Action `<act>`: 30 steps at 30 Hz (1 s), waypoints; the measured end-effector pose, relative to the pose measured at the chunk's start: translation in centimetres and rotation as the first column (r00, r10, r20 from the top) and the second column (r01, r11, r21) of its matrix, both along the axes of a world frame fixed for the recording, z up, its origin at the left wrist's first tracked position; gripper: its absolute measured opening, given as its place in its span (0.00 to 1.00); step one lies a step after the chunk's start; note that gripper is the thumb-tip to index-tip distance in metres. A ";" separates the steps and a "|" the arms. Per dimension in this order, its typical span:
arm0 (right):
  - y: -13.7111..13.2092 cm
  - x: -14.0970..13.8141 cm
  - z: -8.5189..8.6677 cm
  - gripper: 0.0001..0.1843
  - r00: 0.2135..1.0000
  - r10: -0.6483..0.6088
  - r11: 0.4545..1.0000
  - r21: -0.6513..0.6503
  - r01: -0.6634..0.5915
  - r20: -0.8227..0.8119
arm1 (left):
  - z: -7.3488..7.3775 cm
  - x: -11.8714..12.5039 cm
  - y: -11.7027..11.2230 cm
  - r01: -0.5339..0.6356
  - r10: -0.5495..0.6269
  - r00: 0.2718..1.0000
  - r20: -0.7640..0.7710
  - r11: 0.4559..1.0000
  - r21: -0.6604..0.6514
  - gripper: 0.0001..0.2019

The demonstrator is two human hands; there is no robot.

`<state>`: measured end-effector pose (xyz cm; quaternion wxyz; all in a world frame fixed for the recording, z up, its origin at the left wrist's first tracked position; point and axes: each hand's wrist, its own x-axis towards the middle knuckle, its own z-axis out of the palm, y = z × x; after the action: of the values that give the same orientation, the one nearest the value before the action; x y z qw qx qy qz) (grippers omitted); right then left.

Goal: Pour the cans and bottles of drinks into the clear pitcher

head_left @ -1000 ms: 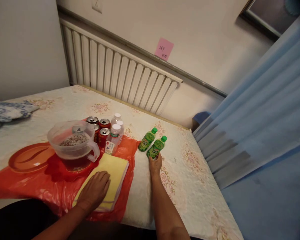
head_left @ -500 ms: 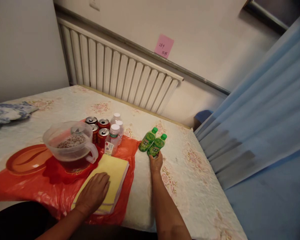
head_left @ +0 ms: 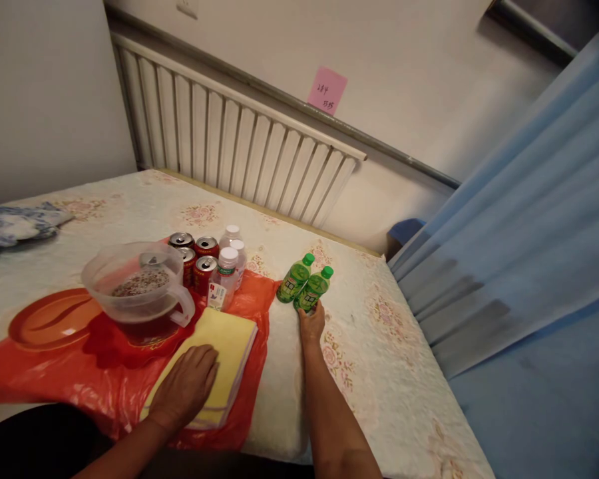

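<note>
My left hand [head_left: 187, 382] lies flat on a folded yellow cloth [head_left: 232, 332], its fingers stretched out. At the base of the nearer green drink bottle [head_left: 313, 291], my right hand [head_left: 312, 324] has its fingers around the lower part. A second green bottle [head_left: 294, 279] stands beside it on the left, close against it. Left of the cloth is a clear plastic jug [head_left: 130, 306] with dark liquid and small bits inside, set on a red scalloped dish [head_left: 107, 346]. Several open drink cans [head_left: 205, 273] and clear bottles with white caps [head_left: 223, 279] stand behind the cloth.
A red plastic sheet [head_left: 70, 379] lies under the cloth and jug, with an orange oval plate [head_left: 50, 319] on it. Floral fabric covers the bed-like surface [head_left: 374, 372]. A radiator [head_left: 239, 133] runs behind; a blue curtain [head_left: 519, 233] hangs at right; patterned cloth [head_left: 14, 226] lies far left.
Both hands keep their places on the cloth and the green bottle. The view has shifted very slightly; nothing else visibly moves.
</note>
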<state>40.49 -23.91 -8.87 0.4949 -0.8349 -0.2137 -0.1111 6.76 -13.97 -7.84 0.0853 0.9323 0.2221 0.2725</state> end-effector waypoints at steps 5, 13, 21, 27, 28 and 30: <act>0.0 0.1 0.0 0.33 1.000 0.001 1.000 0.004 -0.001 0.006 | 0.0 0.0 0.0 0.002 -0.002 1.000 0.005 1.000 0.000 0.10; 0.0 0.1 0.1 0.33 1.000 -0.011 1.000 0.013 0.011 -0.001 | -0.1 0.0 0.1 0.001 -0.001 1.000 -0.002 1.000 0.007 0.11; 0.0 -0.2 0.6 0.30 1.000 -0.003 1.000 0.011 0.003 -0.005 | -0.3 -0.1 0.2 -0.001 0.001 1.000 0.023 1.000 -0.005 0.11; 0.0 -0.1 0.5 0.31 1.000 -0.001 1.000 0.013 0.001 0.000 | -0.5 -0.1 0.3 0.002 -0.002 1.000 0.006 1.000 0.026 0.12; 0.0 -0.1 0.5 0.31 1.000 -0.002 1.000 0.014 0.002 0.002 | -0.5 0.0 0.2 0.001 -0.001 1.000 0.002 1.000 0.028 0.12; 0.1 -0.1 0.5 0.31 1.000 -0.004 1.000 0.017 0.004 0.004 | -0.5 0.0 0.2 -0.001 0.001 1.000 -0.003 1.000 0.031 0.12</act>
<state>40.41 -23.83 -8.40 0.5013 -0.8309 -0.2120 -0.1155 6.71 -13.74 -8.32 0.0702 0.9338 0.2185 0.2746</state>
